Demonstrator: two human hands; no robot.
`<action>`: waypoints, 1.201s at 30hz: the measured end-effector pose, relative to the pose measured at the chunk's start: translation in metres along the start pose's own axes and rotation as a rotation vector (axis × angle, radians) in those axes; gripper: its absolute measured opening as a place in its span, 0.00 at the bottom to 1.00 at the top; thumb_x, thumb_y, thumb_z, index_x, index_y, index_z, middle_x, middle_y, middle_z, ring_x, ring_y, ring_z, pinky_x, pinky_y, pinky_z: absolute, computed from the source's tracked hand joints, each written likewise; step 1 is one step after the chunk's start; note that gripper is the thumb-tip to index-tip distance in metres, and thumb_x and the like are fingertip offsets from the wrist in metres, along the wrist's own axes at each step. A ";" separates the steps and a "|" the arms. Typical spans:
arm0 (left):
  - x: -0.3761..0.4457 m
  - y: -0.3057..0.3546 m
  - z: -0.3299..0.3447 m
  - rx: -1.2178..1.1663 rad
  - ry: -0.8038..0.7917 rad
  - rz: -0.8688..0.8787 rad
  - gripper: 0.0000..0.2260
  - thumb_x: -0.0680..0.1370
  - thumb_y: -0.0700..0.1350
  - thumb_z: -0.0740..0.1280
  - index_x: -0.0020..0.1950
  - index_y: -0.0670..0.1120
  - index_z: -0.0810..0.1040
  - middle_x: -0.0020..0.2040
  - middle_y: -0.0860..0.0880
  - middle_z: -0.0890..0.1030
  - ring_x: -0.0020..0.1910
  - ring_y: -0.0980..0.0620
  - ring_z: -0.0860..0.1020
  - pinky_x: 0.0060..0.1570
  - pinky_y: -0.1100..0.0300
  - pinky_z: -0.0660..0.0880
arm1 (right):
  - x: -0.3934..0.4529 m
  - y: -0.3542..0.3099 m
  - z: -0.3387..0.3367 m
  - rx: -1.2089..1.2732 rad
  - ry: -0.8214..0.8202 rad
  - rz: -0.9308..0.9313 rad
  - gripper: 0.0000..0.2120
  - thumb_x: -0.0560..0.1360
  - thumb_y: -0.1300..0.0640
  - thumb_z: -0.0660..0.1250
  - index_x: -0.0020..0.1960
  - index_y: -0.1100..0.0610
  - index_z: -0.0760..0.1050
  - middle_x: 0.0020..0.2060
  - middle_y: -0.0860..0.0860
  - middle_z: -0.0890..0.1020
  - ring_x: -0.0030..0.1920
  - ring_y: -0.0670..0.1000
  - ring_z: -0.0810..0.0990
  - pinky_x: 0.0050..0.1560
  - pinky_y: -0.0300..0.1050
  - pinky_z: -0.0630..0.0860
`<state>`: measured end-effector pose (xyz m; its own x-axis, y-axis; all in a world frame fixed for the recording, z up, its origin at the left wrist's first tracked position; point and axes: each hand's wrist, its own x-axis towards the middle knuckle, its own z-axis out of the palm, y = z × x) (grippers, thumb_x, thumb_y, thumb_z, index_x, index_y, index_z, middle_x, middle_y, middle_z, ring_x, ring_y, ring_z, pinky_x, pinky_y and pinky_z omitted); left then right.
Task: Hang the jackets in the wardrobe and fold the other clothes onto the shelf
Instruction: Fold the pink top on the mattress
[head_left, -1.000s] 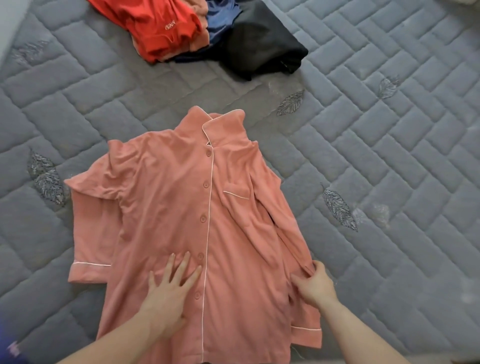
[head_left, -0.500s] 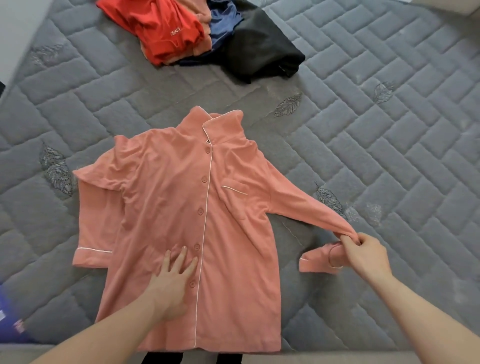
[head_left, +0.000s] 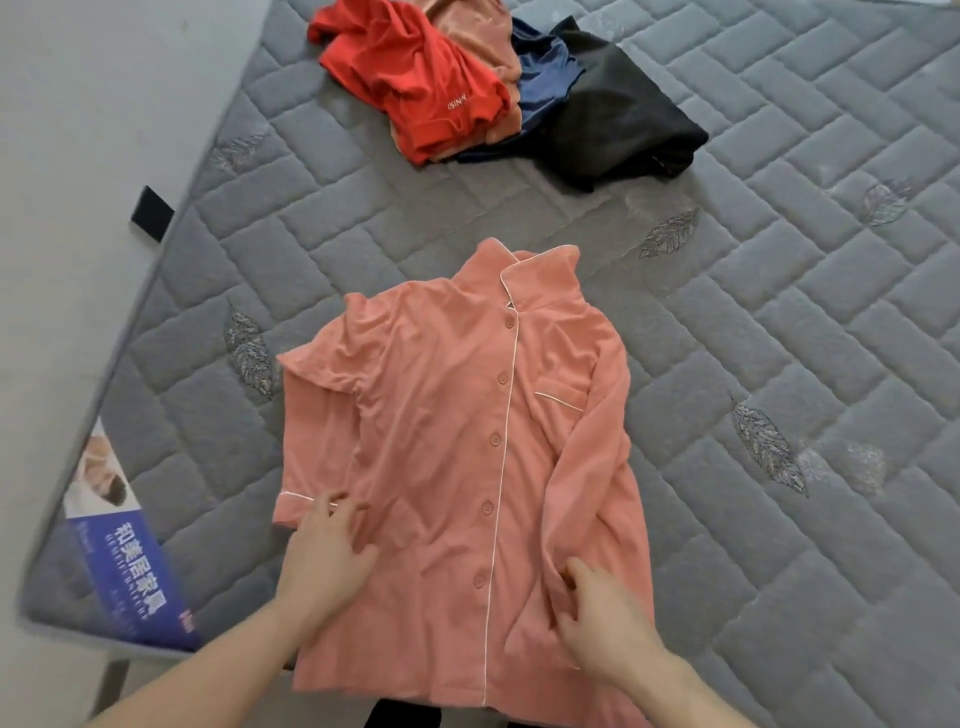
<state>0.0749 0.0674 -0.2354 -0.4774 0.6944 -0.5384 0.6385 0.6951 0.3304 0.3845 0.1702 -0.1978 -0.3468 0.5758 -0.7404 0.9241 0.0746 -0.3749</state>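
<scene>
**Shirt lies lengthwise away from the person, one hand at each sleeve**

The salmon-pink buttoned pyjama shirt with white piping (head_left: 467, 457) lies flat, front side up, on the grey quilted mattress (head_left: 779, 312). Its long axis runs away from the person: the collar is far, the hem is near the body. Both sleeves are laid down along the sides of the shirt.

The left hand (head_left: 324, 558) rests on the shirt's left side, just beside the white-piped cuff (head_left: 291, 501); its fingers are bent a little and touch the cloth, and I see no pinch. The right hand (head_left: 602, 613) is on the lower end of the right sleeve, fingers curled into the fabric, so it seems to hold it. Each side of the shirt is therefore nearest to its own hand, and I judge the next fold would bring the sides inward.

Farther on the mattress, well apart from the shirt, lies a pile of red, tan, blue and black clothes (head_left: 498, 88). On the left is a pale wall (head_left: 78, 156), and a blue printed label (head_left: 130, 577) sits at the mattress corner.
</scene>
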 end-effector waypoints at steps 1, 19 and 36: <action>0.009 -0.009 -0.007 -0.003 0.040 -0.082 0.23 0.71 0.46 0.72 0.67 0.51 0.78 0.72 0.48 0.68 0.68 0.45 0.72 0.67 0.47 0.72 | 0.005 -0.003 0.009 -0.038 -0.026 0.029 0.09 0.79 0.49 0.62 0.59 0.47 0.70 0.59 0.48 0.77 0.59 0.54 0.79 0.54 0.48 0.74; 0.073 -0.023 -0.091 -0.717 0.480 -0.396 0.13 0.76 0.47 0.61 0.40 0.41 0.81 0.36 0.34 0.82 0.38 0.36 0.82 0.44 0.38 0.81 | 0.008 0.025 0.039 0.142 0.146 0.385 0.29 0.68 0.53 0.72 0.67 0.51 0.69 0.61 0.50 0.78 0.61 0.57 0.80 0.50 0.48 0.73; -0.053 0.085 0.030 0.760 -0.902 0.625 0.09 0.76 0.42 0.68 0.54 0.41 0.80 0.53 0.41 0.82 0.50 0.38 0.80 0.44 0.51 0.74 | 0.041 0.013 0.000 0.399 0.306 0.229 0.16 0.74 0.54 0.74 0.59 0.52 0.76 0.57 0.50 0.80 0.56 0.50 0.78 0.54 0.43 0.71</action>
<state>0.1727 0.0845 -0.2025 0.3920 0.2858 -0.8744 0.9186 -0.1731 0.3552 0.3828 0.1947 -0.2330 -0.0267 0.7559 -0.6541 0.8172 -0.3604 -0.4498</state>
